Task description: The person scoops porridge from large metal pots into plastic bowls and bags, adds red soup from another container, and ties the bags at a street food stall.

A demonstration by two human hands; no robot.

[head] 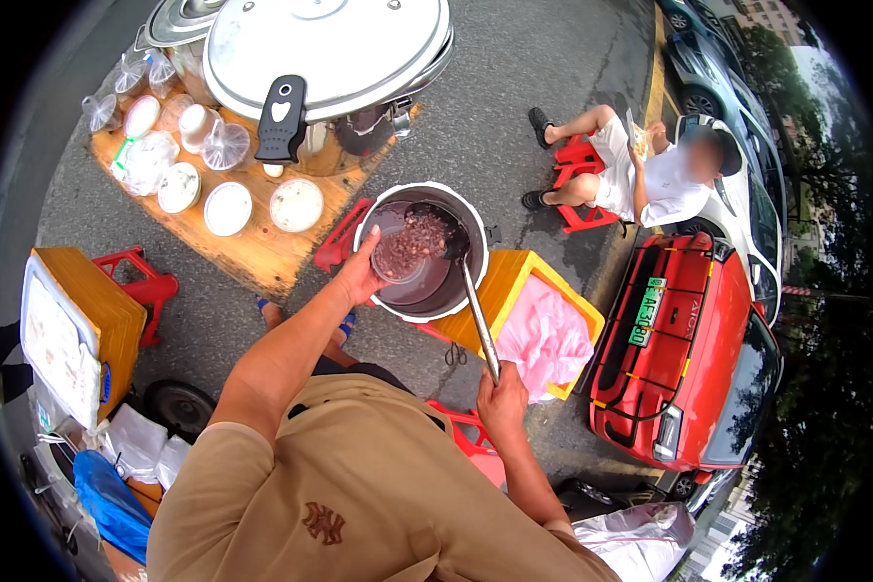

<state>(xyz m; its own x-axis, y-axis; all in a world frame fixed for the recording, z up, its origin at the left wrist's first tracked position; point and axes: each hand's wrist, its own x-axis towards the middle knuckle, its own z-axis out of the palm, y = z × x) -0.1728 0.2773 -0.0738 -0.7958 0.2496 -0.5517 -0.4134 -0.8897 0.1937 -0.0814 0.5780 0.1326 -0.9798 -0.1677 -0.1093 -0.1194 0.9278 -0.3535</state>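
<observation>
My left hand [362, 268] holds a clear plastic bowl [400, 254] at its rim, over the inside of a deep metal pot [482, 236]. Dark purple soup with beans or grains [423, 236] shows in and around the bowl; where one ends and the other begins is hard to tell. My right hand [503, 396] is closed round the handle of a long metal ladle [480, 316]. The ladle's dark bowl end lies inside the pot, tilted beside the plastic bowl and partly covered by the soup. The pot stands right of a wooden table's corner.
On the wooden table [265, 273] are lidded tubs [228, 209], bagged bowls and a large lidded pot [327, 51]. A yellow box [527, 269] with pink plastic bags is right of the soup pot. A seated person [680, 174], a red car [669, 349] and a foam-lidded box [62, 342] are around.
</observation>
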